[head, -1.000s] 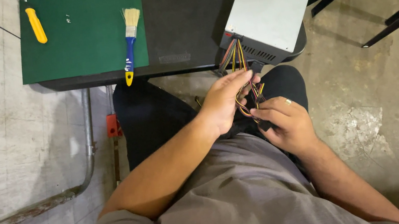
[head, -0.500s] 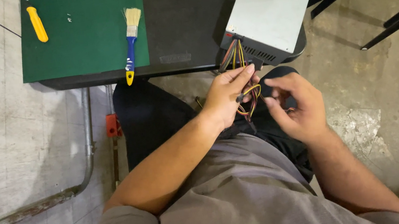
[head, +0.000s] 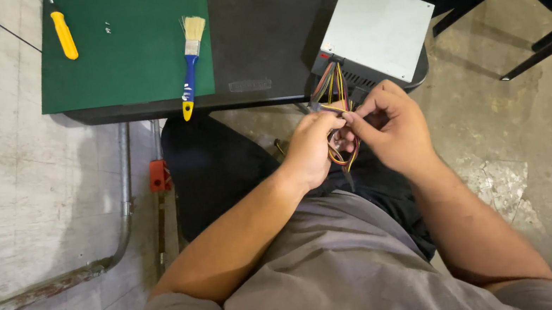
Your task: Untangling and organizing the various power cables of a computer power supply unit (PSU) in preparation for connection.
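I see the wire bundle [head: 334, 97] hanging off the worktop's near edge from the grey metal box [head: 376, 28] at its near right corner, its length running down toward my lap. My left hand [head: 309, 149] is closed around it; my right hand [head: 393, 125] pinches a strand just beside. A blue-handled brush [head: 190, 67] overhangs the near edge, well left.

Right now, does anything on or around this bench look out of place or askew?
Two things. The grey metal box sits skewed at the table corner, one corner past the edge. The paintbrush handle also overhangs the front edge. Both hands grip the coloured wires coming from the box.
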